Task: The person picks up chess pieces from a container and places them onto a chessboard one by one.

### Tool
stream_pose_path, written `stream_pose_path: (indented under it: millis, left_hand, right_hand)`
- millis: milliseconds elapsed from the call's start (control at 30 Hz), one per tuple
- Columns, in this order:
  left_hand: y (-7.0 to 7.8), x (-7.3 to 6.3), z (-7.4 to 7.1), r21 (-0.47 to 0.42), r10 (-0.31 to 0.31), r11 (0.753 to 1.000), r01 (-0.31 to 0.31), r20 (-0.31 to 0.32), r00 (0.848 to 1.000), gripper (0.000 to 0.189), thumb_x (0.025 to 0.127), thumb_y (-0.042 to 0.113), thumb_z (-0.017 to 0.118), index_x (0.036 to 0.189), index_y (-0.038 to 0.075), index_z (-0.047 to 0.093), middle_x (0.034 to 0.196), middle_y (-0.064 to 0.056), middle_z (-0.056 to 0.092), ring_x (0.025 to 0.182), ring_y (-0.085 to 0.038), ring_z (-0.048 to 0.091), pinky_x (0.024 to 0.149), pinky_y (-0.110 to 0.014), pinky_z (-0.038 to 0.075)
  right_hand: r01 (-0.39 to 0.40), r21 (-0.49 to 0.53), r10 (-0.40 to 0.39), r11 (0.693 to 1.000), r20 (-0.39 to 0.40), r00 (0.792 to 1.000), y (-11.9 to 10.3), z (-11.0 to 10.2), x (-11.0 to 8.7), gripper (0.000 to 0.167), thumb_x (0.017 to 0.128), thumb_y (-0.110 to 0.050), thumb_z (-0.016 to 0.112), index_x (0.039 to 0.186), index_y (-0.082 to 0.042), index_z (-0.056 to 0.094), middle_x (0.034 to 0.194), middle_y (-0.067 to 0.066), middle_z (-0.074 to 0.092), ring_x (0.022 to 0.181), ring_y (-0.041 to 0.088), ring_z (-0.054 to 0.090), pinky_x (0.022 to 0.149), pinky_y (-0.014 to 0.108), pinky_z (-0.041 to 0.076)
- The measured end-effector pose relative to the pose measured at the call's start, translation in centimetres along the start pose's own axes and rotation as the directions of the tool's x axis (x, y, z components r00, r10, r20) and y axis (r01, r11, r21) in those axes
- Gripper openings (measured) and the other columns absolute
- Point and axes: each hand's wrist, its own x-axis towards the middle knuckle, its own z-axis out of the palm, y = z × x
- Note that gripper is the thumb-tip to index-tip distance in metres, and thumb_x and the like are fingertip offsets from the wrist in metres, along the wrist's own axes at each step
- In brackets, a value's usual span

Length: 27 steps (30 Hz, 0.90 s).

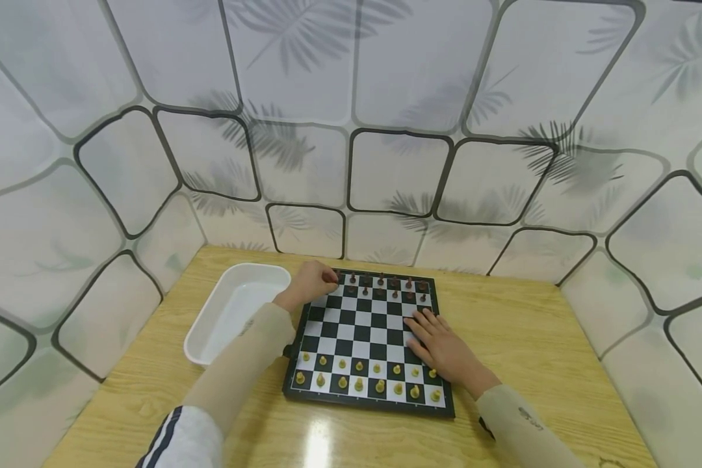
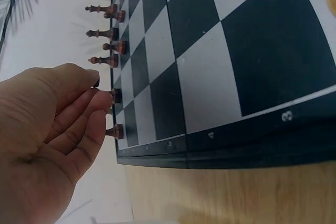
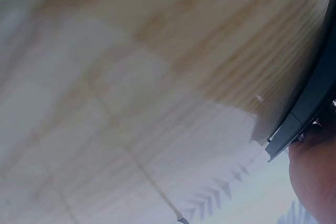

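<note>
A black-and-white chessboard (image 1: 363, 318) lies on the wooden table. At its far left corner, the left hand (image 1: 314, 283) reaches over the reddish-brown pieces. In the left wrist view, its thumb and fingers pinch a chess piece (image 2: 96, 83), of which only a small dark end shows; the rest is hidden by the fingers. Beside the hand stand dark chess pieces (image 2: 115, 130) along the far rows. The right hand (image 1: 444, 351) rests flat on the board's right edge, fingers spread, holding nothing. Yellow chess pieces (image 1: 359, 384) fill the two near rows.
A white plastic tray (image 1: 194, 341) sits on the table left of the board, beside the left forearm. The wooden table (image 1: 520, 325) extends to the right. Patterned curtain walls (image 1: 398, 172) enclose the back and sides.
</note>
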Motion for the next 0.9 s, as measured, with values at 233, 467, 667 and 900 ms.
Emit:
stream_pose_path:
  millis: [233,467,667,900]
  left_hand:
    - [-0.16,0.19,0.43,0.019,-0.016,1.0,0.016,0.0,1.0,0.014,0.095,0.013,0.076,0.103,0.003,0.081,0.1,-0.01,0.079,0.089,-0.02,0.072,0.081,-0.034,0.06]
    - [-0.25,0.46,0.87,0.019,-0.057,0.998,0.057,0.019,0.998,0.014,0.097,0.013,0.075,0.104,0.003,0.081,0.101,-0.01,0.078,0.092,-0.022,0.071,0.084,-0.037,0.06]
    - [-0.26,0.65,1.01,0.028,-0.061,0.998,0.06,0.034,0.998,0.014,0.096,0.013,0.075,0.104,0.004,0.081,0.101,-0.01,0.078,0.092,-0.021,0.07,0.084,-0.036,0.059]
    - [-0.01,0.81,0.9,0.025,-0.064,0.998,0.063,0.056,0.996,0.013,0.096,0.013,0.075,0.104,0.003,0.081,0.101,-0.01,0.077,0.089,-0.02,0.069,0.083,-0.036,0.059]
  right_hand:
    - [-0.002,0.003,0.002,1.0,0.002,1.0,0.02,-0.08,0.02,0.061,0.111,-0.048,0.046,0.16,-0.012,0.046,0.168,0.018,0.038,0.159,0.043,0.028,0.128,0.061,0.026]
    - [-0.005,0.003,0.005,1.0,0.009,1.0,0.16,0.0,0.07,0.061,0.111,-0.048,0.045,0.161,-0.013,0.044,0.169,0.017,0.037,0.16,0.042,0.027,0.128,0.06,0.025]
    - [0.0,0.013,0.0,1.0,-0.001,1.0,0.16,0.0,0.07,0.061,0.111,-0.048,0.046,0.16,-0.012,0.045,0.169,0.018,0.038,0.159,0.042,0.028,0.128,0.06,0.025]
    - [-0.01,0.025,0.01,1.0,0.015,1.0,0.03,-0.24,0.17,0.062,0.111,-0.049,0.046,0.161,-0.012,0.044,0.169,0.017,0.037,0.16,0.041,0.026,0.129,0.059,0.024]
